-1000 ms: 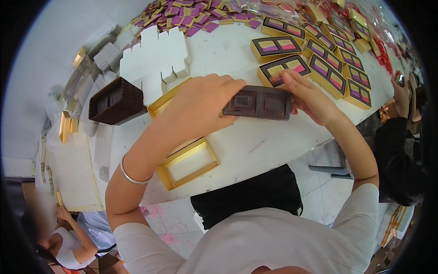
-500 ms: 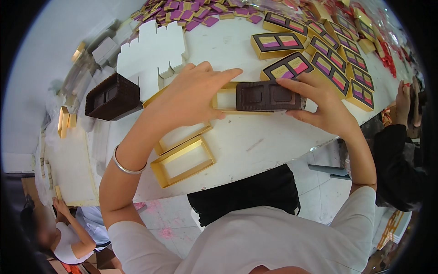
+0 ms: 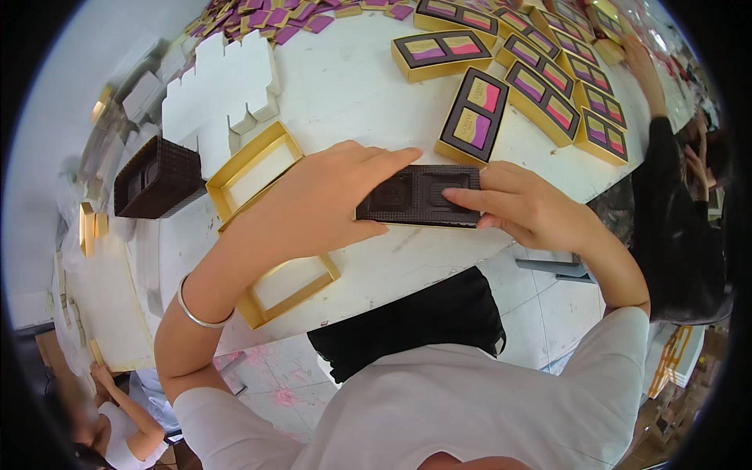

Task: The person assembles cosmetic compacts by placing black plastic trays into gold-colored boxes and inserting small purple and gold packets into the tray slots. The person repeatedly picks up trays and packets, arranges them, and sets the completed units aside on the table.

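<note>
A dark brown two-compartment plastic tray (image 3: 423, 184) sits in a gold cardboard box frame, of which only a thin edge shows along the near side. My left hand (image 3: 329, 192) grips the left end, index finger along the far side and thumb at the near side. On the right, my right hand (image 3: 521, 204) holds the other end, one fingertip pressing into the right compartment. By my left forearm lie bare gold box frames: one rectangular frame (image 3: 294, 291) on the near side, another frame (image 3: 252, 168) beyond, both partly covered by my arm.
Filled gold boxes (image 3: 474, 117) with purple and pink pieces stand at the far right. A stack of brown trays (image 3: 157, 178) and white cartons (image 3: 211, 94) are at left. Small purple-and-gold pieces (image 3: 298, 23) are heaped at the back. Co-workers' arms show at both sides.
The brown tray has moved left and down into the gold box between my hands. My right hand went with it, a finger now on the tray. The view has shifted slightly.
</note>
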`<state>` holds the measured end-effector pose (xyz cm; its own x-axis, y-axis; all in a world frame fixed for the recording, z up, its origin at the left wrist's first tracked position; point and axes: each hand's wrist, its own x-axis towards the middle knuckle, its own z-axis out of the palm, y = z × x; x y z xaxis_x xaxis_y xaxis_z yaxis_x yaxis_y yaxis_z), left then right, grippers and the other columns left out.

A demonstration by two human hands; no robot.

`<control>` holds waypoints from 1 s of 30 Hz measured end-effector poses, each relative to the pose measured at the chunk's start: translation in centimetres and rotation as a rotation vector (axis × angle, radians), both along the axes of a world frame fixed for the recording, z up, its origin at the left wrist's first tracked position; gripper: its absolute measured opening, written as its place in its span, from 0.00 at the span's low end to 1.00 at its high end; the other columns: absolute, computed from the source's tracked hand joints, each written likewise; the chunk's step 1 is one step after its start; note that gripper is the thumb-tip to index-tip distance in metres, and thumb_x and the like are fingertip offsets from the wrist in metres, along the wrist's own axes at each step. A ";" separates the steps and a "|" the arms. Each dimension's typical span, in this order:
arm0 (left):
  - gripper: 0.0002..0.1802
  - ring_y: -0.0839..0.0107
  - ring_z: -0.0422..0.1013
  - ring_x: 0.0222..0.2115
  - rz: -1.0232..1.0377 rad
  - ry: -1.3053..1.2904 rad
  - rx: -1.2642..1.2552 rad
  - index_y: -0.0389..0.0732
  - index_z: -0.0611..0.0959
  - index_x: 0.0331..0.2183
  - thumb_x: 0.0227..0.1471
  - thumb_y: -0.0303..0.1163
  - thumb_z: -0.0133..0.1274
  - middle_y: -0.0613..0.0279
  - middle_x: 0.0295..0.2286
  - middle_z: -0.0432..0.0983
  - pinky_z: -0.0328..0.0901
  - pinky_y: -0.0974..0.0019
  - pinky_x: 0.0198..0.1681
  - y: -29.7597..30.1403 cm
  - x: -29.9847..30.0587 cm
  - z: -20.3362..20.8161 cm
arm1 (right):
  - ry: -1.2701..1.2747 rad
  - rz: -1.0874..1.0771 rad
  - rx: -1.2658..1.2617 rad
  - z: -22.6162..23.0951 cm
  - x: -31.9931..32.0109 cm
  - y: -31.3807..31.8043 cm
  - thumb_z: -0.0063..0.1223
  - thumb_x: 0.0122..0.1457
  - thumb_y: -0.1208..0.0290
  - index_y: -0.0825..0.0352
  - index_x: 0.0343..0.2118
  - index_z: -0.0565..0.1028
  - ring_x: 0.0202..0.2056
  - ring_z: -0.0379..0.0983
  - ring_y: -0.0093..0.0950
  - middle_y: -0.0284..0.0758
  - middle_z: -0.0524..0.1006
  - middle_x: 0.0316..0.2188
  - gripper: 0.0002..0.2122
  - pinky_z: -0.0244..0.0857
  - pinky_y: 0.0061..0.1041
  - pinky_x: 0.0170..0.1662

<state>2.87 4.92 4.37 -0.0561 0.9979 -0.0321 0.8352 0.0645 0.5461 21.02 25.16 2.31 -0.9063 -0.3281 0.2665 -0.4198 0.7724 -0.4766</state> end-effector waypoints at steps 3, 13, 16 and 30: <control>0.39 0.60 0.66 0.45 -0.019 0.007 0.013 0.45 0.70 0.54 0.35 0.28 0.63 0.58 0.43 0.72 0.63 0.61 0.48 -0.1 -0.5 -0.4 | -0.104 0.043 -0.133 0.0 -0.3 0.1 0.55 0.49 0.77 0.70 0.49 0.71 0.28 0.62 0.36 0.38 0.64 0.26 0.21 0.60 0.31 0.33; 0.39 0.60 0.65 0.47 -0.027 -0.039 -0.015 0.44 0.73 0.52 0.32 0.26 0.65 0.59 0.46 0.71 0.61 0.61 0.51 0.1 -1.0 -0.3 | 0.378 0.181 0.486 -0.6 -1.9 0.8 0.57 0.41 0.76 0.71 0.38 0.75 0.32 0.65 0.28 0.33 0.66 0.27 0.17 0.64 0.25 0.36; 0.38 0.60 0.66 0.47 -0.040 -0.041 0.002 0.44 0.74 0.51 0.32 0.26 0.65 0.59 0.46 0.72 0.61 0.61 0.51 0.0 -1.2 -0.4 | 0.243 0.132 0.543 0.2 -1.4 0.5 0.52 0.48 0.67 0.73 0.45 0.72 0.44 0.67 0.33 0.38 0.70 0.42 0.20 0.62 0.30 0.48; 0.31 0.60 0.65 0.49 0.246 0.085 0.223 0.43 0.74 0.50 0.41 0.35 0.62 0.58 0.49 0.69 0.60 0.63 0.53 -4.1 -2.5 1.7 | 0.281 -0.115 0.375 -3.2 -2.1 -2.2 0.48 0.51 0.75 0.73 0.46 0.71 0.54 0.65 0.39 0.45 0.70 0.50 0.18 0.56 0.41 0.59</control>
<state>0.39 0.80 6.11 -0.2895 0.9359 0.2006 0.8526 0.1569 0.4984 18.88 22.96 -0.91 -0.8522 -0.3503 0.3887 -0.3944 0.9182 -0.0370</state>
